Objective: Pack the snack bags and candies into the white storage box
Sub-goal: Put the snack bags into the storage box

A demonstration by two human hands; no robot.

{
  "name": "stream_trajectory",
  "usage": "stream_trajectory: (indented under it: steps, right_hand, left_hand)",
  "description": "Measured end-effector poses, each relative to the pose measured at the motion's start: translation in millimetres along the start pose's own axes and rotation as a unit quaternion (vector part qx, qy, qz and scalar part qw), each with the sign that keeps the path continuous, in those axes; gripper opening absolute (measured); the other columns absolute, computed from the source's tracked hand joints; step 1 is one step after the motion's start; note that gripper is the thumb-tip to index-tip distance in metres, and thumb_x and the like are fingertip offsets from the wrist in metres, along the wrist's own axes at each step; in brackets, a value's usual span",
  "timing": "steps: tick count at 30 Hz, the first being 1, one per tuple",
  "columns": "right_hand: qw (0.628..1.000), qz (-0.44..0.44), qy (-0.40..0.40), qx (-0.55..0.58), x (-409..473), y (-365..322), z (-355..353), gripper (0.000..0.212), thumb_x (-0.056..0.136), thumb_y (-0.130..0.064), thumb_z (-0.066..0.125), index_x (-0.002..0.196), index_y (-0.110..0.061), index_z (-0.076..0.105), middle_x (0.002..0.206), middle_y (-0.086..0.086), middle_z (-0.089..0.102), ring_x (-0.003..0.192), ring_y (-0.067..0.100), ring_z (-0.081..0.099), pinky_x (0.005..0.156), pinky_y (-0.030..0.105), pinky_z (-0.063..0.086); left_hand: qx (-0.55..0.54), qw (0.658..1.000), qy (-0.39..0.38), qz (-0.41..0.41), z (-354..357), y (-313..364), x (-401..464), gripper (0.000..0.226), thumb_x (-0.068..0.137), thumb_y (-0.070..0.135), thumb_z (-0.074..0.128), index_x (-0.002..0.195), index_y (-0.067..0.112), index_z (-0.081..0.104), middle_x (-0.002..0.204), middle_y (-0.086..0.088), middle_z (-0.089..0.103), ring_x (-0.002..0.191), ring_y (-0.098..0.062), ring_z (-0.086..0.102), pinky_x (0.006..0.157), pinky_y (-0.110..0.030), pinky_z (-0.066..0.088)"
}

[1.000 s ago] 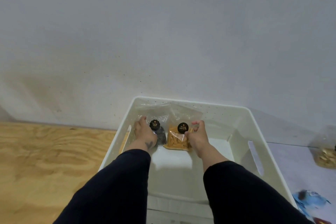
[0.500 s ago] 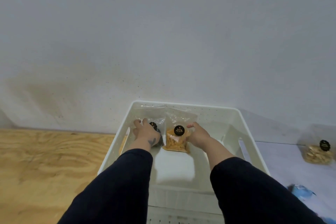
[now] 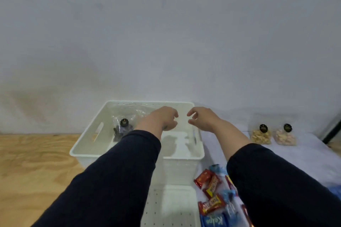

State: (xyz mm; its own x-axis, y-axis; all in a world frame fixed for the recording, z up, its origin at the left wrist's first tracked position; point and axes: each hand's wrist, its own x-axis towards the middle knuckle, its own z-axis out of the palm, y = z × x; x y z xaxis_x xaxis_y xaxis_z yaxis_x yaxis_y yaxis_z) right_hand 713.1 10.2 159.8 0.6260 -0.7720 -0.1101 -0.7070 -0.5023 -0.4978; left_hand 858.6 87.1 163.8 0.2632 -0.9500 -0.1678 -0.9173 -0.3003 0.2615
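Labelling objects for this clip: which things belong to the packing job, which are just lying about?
Job:
- white storage box
- dark snack bag in it
- two snack bags on the right
- candies

Lying about:
- white perforated lid
- blue packet, if not candy

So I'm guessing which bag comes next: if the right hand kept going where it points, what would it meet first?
Probably the left hand, which its fingertips face; the right hand hangs empty, and depth is unclear.

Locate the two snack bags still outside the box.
In the head view, both snack bags stand side by side at far right, beyond the white storage box.
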Motion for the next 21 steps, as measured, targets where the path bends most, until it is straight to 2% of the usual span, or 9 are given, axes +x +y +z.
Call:
stream_trajectory:
  steps: [3, 8, 13, 18, 21]
  right_hand:
    - [1.0, 0.013, 0.003, -0.028, -31, 39, -35, 0.03, 0.092, -0.027, 0.057, 0.122, -0.021, 0.057, 0.128, 0.005, 0.057, 0.115, 0.023, 0.055, 0.098, 0.033, 0.044]
    - [0.998, 0.044, -0.001, -0.041, -90, 129, -78, 0.032, 0.091, -0.025, 0.059, 0.123, -0.02, 0.057, 0.129, 0.006, 0.056, 0.116, 0.023, 0.053, 0.098, 0.032, 0.043]
    - [0.996, 0.089, 0.009, -0.029, -142, 217, -105, 0.034, 0.091, -0.023, 0.059, 0.124, -0.017, 0.058, 0.129, 0.008, 0.057, 0.116, 0.024, 0.054, 0.089, 0.028, 0.042]
    - [0.991, 0.127, 0.028, -0.009, -168, 300, -119, 0.031, 0.091, -0.02, 0.059, 0.121, -0.016, 0.06, 0.128, 0.008, 0.057, 0.114, 0.024, 0.054, 0.091, 0.026, 0.04]
    - [0.988, 0.146, 0.041, 0.02, -165, 343, -115, 0.029, 0.09, -0.018, 0.061, 0.118, -0.019, 0.062, 0.122, 0.01, 0.06, 0.098, 0.019, 0.054, 0.087, 0.025, 0.04]
  left_hand:
    - [0.007, 1.0, 0.015, 0.022, 7, 60, -3, 0.04, 0.094, 0.027, 0.049, 0.134, 0.02, 0.048, 0.135, 0.0, 0.054, 0.124, -0.021, 0.05, 0.105, -0.036, 0.04]
    - [-0.009, 0.998, 0.012, 0.057, 42, 162, 0, 0.04, 0.093, 0.025, 0.05, 0.132, 0.016, 0.05, 0.132, -0.003, 0.057, 0.123, -0.022, 0.051, 0.106, -0.036, 0.039]
    - [-0.054, 0.995, 0.0, 0.087, 90, 241, 4, 0.039, 0.094, 0.025, 0.05, 0.132, 0.013, 0.052, 0.133, -0.005, 0.057, 0.123, -0.023, 0.051, 0.105, -0.032, 0.038]
    - [-0.123, 0.989, -0.017, 0.081, 143, 277, 24, 0.038, 0.093, 0.023, 0.053, 0.13, 0.013, 0.054, 0.134, -0.006, 0.056, 0.124, -0.022, 0.052, 0.107, -0.033, 0.039]
    - [-0.138, 0.988, -0.024, 0.066, 168, 282, 47, 0.04, 0.093, 0.022, 0.054, 0.131, 0.013, 0.052, 0.135, -0.007, 0.055, 0.125, -0.023, 0.051, 0.106, -0.033, 0.038]
